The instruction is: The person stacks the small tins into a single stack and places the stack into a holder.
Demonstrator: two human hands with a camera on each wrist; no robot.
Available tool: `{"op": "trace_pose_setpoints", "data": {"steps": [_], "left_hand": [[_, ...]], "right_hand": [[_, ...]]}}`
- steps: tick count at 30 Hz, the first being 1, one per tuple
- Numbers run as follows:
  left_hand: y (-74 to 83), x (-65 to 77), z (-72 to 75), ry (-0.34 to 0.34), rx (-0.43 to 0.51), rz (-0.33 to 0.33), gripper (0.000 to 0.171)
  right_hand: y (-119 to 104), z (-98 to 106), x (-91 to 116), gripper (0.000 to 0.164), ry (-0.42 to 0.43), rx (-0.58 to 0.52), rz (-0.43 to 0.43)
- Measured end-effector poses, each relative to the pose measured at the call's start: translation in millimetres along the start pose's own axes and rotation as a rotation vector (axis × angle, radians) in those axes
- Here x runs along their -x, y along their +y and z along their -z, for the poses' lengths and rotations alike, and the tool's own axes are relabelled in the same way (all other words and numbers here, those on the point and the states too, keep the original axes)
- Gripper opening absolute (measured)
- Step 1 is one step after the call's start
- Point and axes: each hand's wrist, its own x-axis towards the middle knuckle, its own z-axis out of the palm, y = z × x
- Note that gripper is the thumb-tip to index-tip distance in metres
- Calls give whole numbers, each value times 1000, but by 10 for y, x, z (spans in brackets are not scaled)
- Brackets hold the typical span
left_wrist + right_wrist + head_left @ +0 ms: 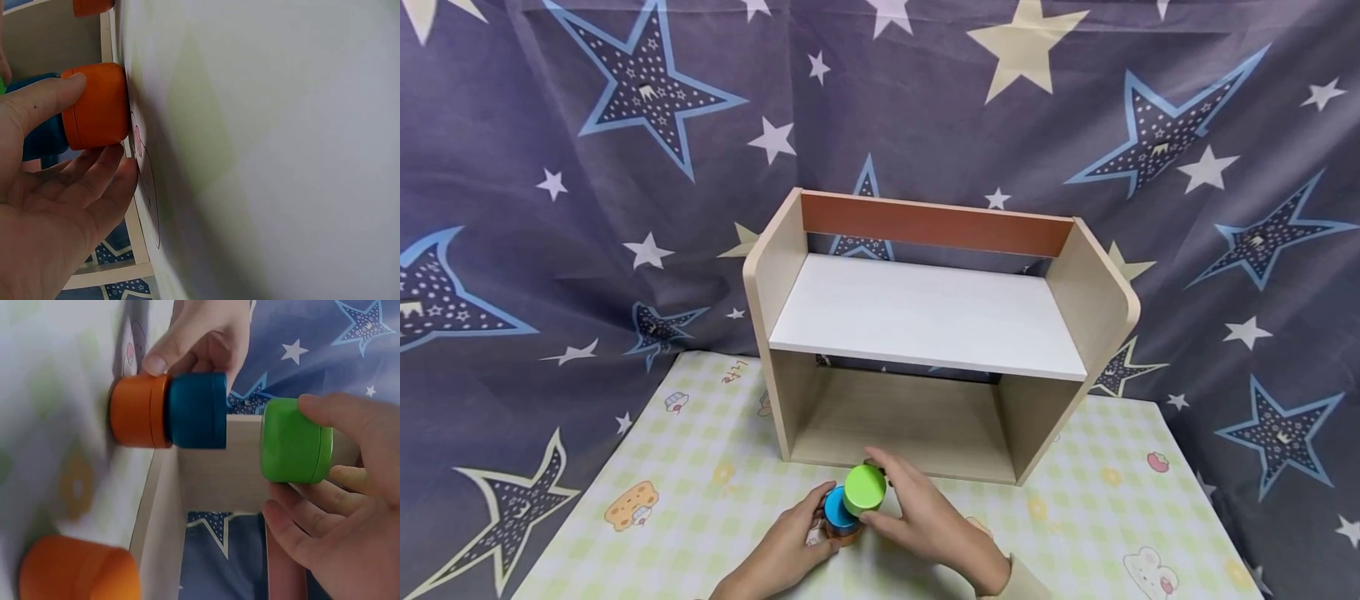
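Observation:
A round orange container (100,106) stands on the tablecloth with a blue container (199,411) stacked on top of it. A thin seam runs around each one. My left hand (790,542) grips the orange container near its top, thumb on one side and fingers on the other. Above the stack, my right hand (925,517) pinches a green container (295,440) between thumb and fingers. A gap shows between the green and blue containers in the right wrist view. Another orange container (78,570) sits close by on the cloth, hidden in the head view.
Just behind the hands stands a wooden shelf unit (925,317) with a white upper board and a reddish-brown back rail. The table wears a green-checked cloth (700,450) with cartoon prints. A dark star-patterned curtain (925,108) hangs behind and at both sides.

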Motion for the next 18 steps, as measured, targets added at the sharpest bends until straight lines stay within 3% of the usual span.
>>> {"op": "trace_pose_setpoints", "data": {"steps": [18], "left_hand": [[-24, 23, -29, 7, 26, -66, 77]], "right_hand": [[22, -243, -132, 82, -52, 67, 57]]}}
